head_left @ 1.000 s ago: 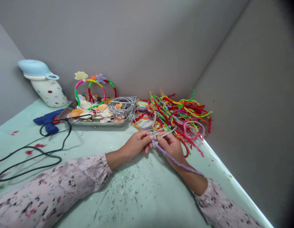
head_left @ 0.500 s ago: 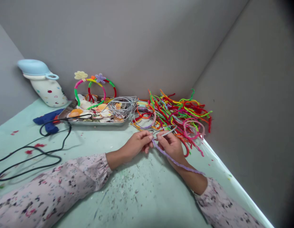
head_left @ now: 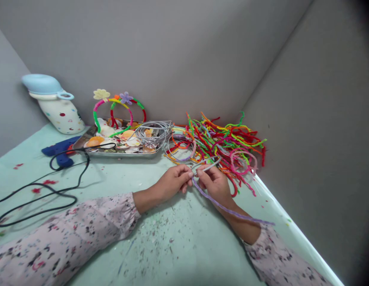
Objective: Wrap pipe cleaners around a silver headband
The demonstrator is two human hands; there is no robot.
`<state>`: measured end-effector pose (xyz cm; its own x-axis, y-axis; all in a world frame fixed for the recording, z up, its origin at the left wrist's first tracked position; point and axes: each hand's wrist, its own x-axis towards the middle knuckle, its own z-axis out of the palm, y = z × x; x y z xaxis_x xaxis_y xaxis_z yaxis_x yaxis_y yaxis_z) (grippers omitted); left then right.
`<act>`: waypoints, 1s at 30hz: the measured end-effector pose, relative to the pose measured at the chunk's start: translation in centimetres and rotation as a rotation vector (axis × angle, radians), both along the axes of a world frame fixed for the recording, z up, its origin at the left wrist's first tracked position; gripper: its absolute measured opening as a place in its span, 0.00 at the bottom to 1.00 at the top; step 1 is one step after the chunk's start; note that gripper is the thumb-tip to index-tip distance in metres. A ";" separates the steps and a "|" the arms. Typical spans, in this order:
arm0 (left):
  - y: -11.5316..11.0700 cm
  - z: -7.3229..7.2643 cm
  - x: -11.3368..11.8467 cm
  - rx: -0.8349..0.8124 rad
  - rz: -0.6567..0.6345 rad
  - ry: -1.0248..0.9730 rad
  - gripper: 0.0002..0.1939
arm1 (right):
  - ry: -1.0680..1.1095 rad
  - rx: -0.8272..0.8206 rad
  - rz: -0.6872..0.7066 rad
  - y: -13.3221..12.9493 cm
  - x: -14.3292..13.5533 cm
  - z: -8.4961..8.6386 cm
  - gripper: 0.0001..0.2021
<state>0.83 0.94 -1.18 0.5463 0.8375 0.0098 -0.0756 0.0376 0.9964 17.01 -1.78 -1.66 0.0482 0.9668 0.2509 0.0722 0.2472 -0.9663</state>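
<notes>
Near the middle of the table, my left hand [head_left: 176,182] pinches one end of a purple pipe cleaner [head_left: 223,206]. The strand trails to the right over my right wrist and forearm. Just beside it, my right hand [head_left: 214,183] is closed on a thin grey wire [head_left: 212,163], which sticks out above the fingers. The fingertips of both hands almost meet where strand and wire come together; the exact contact there is too small to tell. A heap of coloured pipe cleaners [head_left: 223,139] lies right behind my right hand.
A metal tray [head_left: 125,155] behind my left hand holds shells, coiled grey wire [head_left: 154,133] and two flower-topped hoops [head_left: 131,115]. A blue glue gun [head_left: 59,149] with a looping black cable [head_left: 78,184] and a white bottle [head_left: 61,113] are at left. Walls stand behind and at right.
The purple pipe cleaner's free end has shifted right, reaching further across my right sleeve. Both hands have stayed nearly in place, with the wire tilted slightly differently.
</notes>
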 end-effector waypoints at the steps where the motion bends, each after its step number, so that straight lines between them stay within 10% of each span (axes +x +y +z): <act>1: 0.0 0.0 0.0 0.004 0.001 0.005 0.14 | -0.001 0.003 0.002 0.0 0.0 0.0 0.10; 30: -0.2 0.3 -0.1 -0.053 -0.040 -0.059 0.11 | -0.035 0.016 0.005 0.0 0.1 0.0 0.11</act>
